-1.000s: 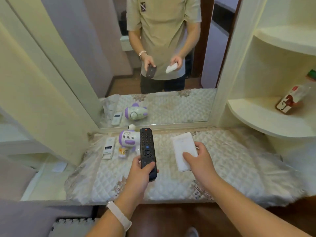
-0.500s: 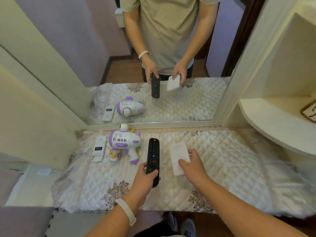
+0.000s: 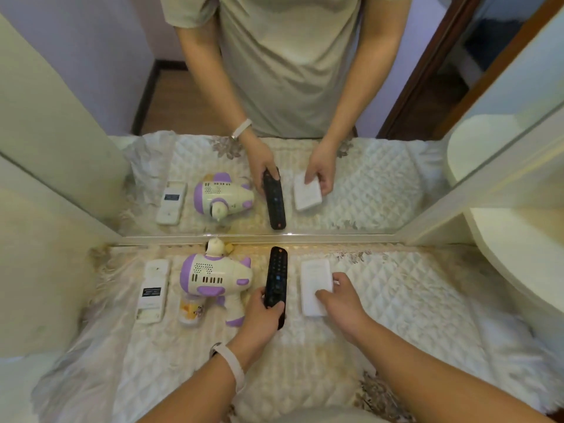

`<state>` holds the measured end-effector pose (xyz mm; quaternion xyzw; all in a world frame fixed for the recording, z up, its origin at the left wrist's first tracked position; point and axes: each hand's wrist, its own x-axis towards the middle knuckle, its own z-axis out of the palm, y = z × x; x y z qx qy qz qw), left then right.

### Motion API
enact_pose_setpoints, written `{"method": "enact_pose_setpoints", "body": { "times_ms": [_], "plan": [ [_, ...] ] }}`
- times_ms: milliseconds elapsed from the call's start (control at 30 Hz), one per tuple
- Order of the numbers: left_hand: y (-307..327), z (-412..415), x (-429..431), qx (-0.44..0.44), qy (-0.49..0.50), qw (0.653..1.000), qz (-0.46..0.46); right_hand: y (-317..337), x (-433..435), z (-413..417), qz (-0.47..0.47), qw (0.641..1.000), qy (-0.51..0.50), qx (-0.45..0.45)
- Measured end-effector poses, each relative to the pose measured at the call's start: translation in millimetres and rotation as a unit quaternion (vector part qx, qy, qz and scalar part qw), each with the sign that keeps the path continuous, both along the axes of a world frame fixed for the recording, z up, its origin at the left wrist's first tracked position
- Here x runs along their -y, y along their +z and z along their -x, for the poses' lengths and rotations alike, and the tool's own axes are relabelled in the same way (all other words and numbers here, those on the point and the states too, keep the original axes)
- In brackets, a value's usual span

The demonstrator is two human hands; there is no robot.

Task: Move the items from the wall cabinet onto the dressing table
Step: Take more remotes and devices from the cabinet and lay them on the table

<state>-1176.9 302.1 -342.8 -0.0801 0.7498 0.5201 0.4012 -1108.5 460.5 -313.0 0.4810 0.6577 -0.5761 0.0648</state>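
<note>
Table: dressing table (image 3: 412,303), quilted cream cover (mirror (image 3: 381,87) behind).
Left hand (image 3: 259,315): fingers wrapped around black remote (image 3: 276,277).
Right hand (image 3: 343,303): fingers gripping white box (image 3: 314,277).

A home bedroom: quilted dressing table (image 3: 396,300) (mirror (image 3: 122,87) behind).

Quilted cloth cover (image 3: 396,300), plastic remote (image 3: 276,276)

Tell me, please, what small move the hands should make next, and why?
Probably let go of both. The black remote and the white box already seem to lie flat on the quilted cover, with the left hand and right hand gripping their near ends.
</note>
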Motion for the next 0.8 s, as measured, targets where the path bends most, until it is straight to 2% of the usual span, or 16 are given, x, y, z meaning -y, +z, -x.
{"method": "enact_pose_setpoints", "body": {
  "times_ms": [367, 600, 800],
  "plan": [
    [-12.2, 8.2, -16.6, -0.092, -0.092, 0.99, 0.062, -24.9, -3.8, 28.3, -0.013, 0.999, 0.001, 0.046],
    [-11.6, 7.2, -13.7, -0.166, -0.178, 0.957, 0.161, -18.5, -6.9, 19.6, -0.075, 0.991, 0.093, 0.056],
    [8.1, -11.9, -13.3, -0.18, -0.149, 0.955, 0.184, -12.3, -12.1, -0.1, -0.128, 0.979, 0.16, 0.023]
  ]
}}
